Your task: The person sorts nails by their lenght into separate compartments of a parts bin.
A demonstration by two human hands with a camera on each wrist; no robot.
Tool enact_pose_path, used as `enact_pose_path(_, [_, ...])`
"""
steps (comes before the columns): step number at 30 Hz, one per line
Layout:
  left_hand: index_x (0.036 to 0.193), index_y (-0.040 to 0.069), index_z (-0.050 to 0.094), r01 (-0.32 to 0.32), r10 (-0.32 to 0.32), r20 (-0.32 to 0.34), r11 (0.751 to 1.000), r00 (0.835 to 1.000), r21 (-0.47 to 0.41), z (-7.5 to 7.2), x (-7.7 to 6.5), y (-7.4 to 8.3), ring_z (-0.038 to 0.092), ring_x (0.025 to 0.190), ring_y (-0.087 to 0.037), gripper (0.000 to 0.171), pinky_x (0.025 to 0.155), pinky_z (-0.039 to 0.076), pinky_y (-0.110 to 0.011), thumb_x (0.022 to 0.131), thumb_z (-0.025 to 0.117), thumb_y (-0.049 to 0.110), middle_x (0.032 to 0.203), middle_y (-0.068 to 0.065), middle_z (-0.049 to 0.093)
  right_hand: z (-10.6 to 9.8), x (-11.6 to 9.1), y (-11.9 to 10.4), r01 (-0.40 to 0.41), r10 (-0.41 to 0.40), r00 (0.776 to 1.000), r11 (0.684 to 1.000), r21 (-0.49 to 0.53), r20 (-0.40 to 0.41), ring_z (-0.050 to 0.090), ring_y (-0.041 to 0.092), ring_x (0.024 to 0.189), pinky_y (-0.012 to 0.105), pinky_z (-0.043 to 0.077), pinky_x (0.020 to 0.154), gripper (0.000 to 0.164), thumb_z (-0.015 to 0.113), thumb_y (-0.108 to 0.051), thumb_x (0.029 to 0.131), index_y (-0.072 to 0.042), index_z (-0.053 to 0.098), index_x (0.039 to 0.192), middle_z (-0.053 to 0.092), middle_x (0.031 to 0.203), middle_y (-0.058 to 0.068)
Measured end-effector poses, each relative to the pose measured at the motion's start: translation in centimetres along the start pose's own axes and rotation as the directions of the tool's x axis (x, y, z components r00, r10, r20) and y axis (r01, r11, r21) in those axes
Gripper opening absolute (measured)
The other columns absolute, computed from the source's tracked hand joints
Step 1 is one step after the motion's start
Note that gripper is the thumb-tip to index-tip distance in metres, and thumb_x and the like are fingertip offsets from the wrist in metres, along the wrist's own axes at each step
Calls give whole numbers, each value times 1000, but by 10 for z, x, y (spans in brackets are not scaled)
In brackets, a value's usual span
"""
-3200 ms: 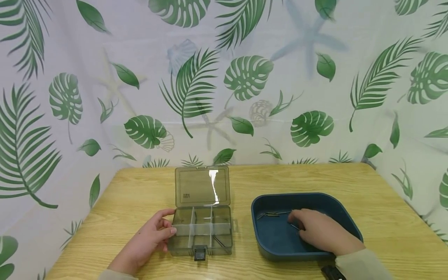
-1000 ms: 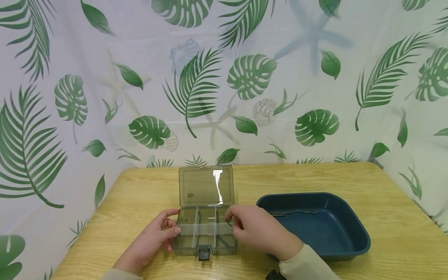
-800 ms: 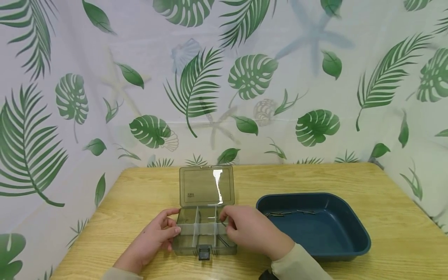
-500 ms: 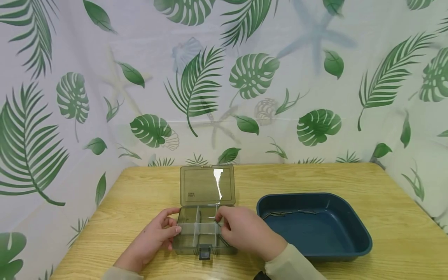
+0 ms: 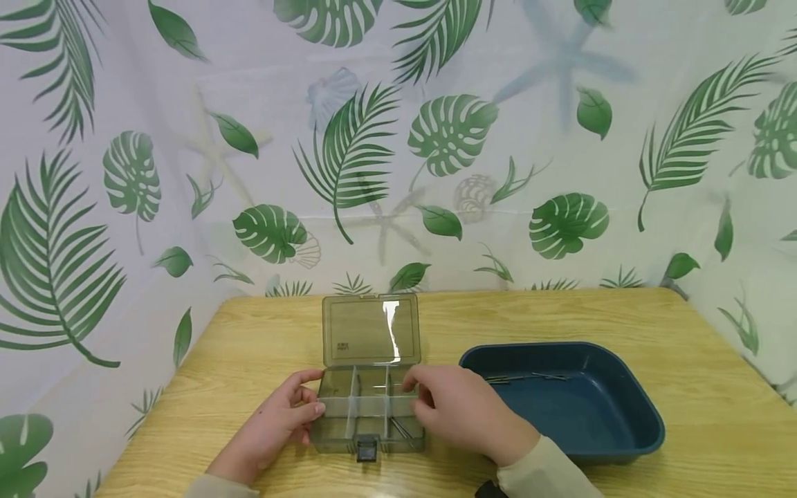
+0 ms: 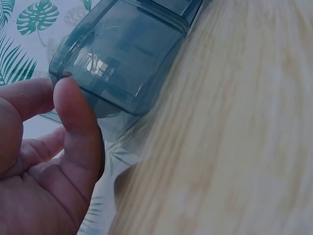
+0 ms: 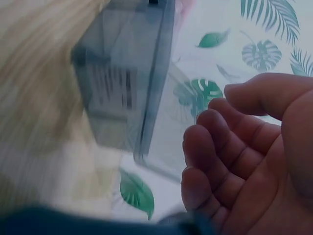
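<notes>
A smoky clear compartment box (image 5: 339,446) stands on the table with its lid (image 5: 367,330) raised and its front latch undone. My left hand (image 5: 274,422) holds its left side, thumb on the rim; in the left wrist view, thumb and index finger grip the box's corner (image 6: 127,93). Several thin dark metal pins, like nails, (image 5: 401,429) lie in the front right compartment. Over the box's right edge hovers my right hand (image 5: 467,415), fingers loosely bent; the right wrist view shows nothing between the fingers and thumb.
A dark blue tray (image 5: 591,453) stands to the right of the box, with several thin metal pins (image 5: 548,376) near its back wall. A black object (image 5: 488,490) shows beneath the right sleeve. Behind the wooden table (image 5: 529,315) hangs a leaf-print cloth (image 5: 398,159).
My right hand came from the tray to the box carrying a thin pin, let it go in the front right compartment, and has drawn back rightward. The left hand has stayed on the box.
</notes>
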State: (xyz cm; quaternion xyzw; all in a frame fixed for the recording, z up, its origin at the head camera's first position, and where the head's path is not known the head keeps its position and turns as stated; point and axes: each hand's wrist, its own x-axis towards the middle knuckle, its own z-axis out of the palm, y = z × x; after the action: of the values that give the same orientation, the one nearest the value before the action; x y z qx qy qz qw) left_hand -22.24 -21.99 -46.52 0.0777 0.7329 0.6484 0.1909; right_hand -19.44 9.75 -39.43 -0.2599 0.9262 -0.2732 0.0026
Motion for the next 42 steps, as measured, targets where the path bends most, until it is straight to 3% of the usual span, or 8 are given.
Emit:
enact_pose_path(4, [154,3,29,24,-24,-16,1000,1000,-3,-3,-8,-6,47,72,-18,65,56,51,-30,101,64,13,102,-9,47,-5,-9,12,9,-9,999,1000,-8,-32,45,4,57,28,43,57,15,64,-12,95,-22,70,105,49,68,-16])
enact_pose_path(8, [155,4,28,37,-37,-28,999,999,4,-4,-12,-8,47,71,-18,66,57,52,-30,101,64,14,101,-9,47,-19,-17,30,-38,37,998,999,-22,-45,47,4,60,28,44,59,13,65,-17,97,-24,70,107,51,71,-17])
enact_pose_path(17, [155,6,29,15,-15,-18,1000,1000,20,-7,0,3,48,72,-18,66,57,52,-31,100,65,15,103,-10,48,-61,-44,87,-201,202,979,979,16,-19,57,6,76,35,49,68,20,67,-23,99,-20,69,119,62,88,-13])
enact_pose_path(25, [155,5,29,5,-5,-5,1000,1000,13,-4,2,2,47,74,-17,65,57,52,-30,100,64,12,104,-10,46,-76,-62,128,-251,249,968,967,-43,-39,60,10,87,38,53,74,30,70,-24,97,-11,67,124,65,99,-8])
enact_pose_path(37, [155,6,29,5,-5,-2,1000,1000,14,-4,1,5,47,72,-17,65,57,52,-30,100,65,13,104,-10,46,-79,-71,143,-263,268,962,961,-85,49,61,31,111,51,52,88,42,73,-26,95,-6,63,131,63,126,9])
enact_pose_path(42, [155,5,29,12,-13,7,1000,1000,12,0,1,4,48,73,-17,65,58,52,-30,100,65,14,104,-10,46,-79,-80,151,-294,311,943,945,-140,119,58,36,118,55,50,92,52,76,-27,92,-4,60,136,60,129,13])
